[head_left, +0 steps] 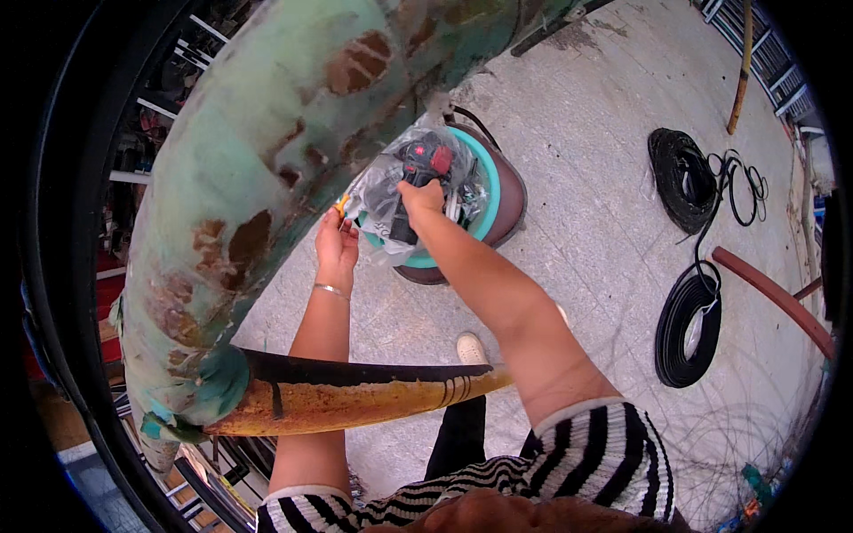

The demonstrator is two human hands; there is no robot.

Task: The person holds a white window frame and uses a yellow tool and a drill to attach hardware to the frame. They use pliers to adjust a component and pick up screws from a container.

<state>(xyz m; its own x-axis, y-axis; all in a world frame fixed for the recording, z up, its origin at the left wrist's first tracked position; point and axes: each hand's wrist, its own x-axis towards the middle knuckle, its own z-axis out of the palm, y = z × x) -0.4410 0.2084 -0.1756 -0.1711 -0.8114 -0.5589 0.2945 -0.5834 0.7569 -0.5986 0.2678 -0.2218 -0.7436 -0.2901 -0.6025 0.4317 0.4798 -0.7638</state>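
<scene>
My right hand point(422, 200) is closed on a black-and-red cordless power tool point(414, 178), whose exact kind I cannot make out. Crumpled clear plastic point(378, 200) lies around and under the tool, over a teal basin point(493, 182). My left hand point(336, 247) is at the basin's left side, fingertips pinched on a small orange-yellow piece point(341, 206) beside the plastic. That piece is too small to name. Other items inside the basin are mostly hidden by the plastic and my right hand.
The basin sits on a brown bucket point(514, 191). A thick, green-wrapped pipe point(204, 204) arches overhead at left, and a yellow-black curved bar point(355, 395) crosses above my left forearm. Coils of black hose point(689, 333) and a reddish-brown bar point(773, 298) lie on the right-hand floor.
</scene>
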